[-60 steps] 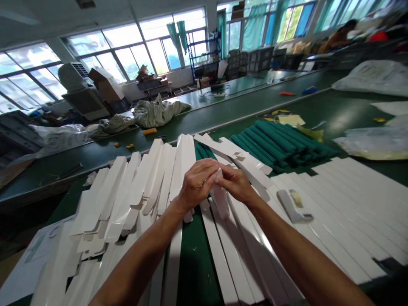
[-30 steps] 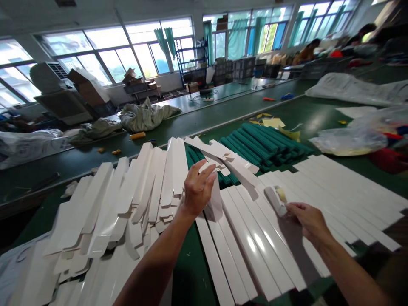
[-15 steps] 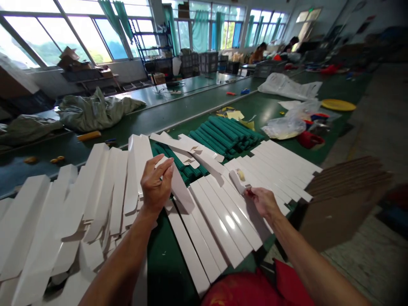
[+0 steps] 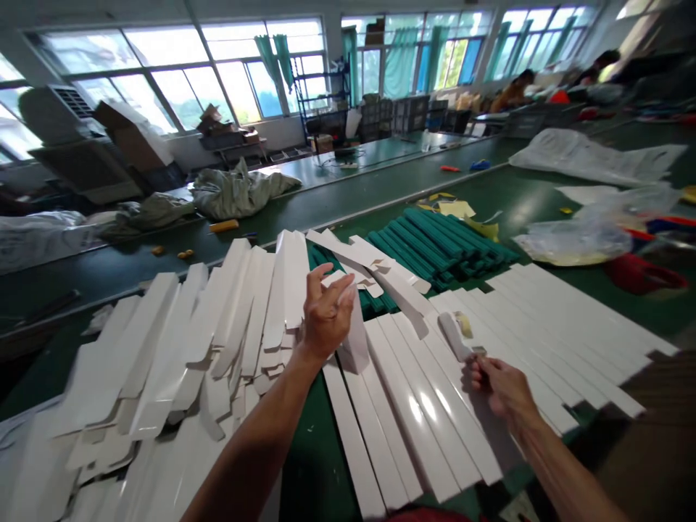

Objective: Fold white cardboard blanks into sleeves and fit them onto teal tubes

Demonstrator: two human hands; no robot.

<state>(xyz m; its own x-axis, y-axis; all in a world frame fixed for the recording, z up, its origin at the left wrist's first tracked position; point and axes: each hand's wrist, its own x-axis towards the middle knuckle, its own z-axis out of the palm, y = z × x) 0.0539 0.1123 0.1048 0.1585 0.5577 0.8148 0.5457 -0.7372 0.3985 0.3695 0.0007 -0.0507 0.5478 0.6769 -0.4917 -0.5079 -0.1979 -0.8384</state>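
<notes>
Touching a narrow glossy white carton (image 4: 354, 342) (creased), left hand (image 4: 326, 313) spreads; right hand (image 4: 503, 388) pinches a tape dispenser (image 4: 454, 337).

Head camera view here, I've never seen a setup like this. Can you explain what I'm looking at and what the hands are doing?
This is one camera worn on a person's head, looking forward and down, so the two bare arms are the wearer's own. The left hand touches a folded white card strip. The right hand is at the end of a small white tool with a yellowish patch, too blurred to name. On the green workbench lie many white card strips and long green pieces.
</notes>
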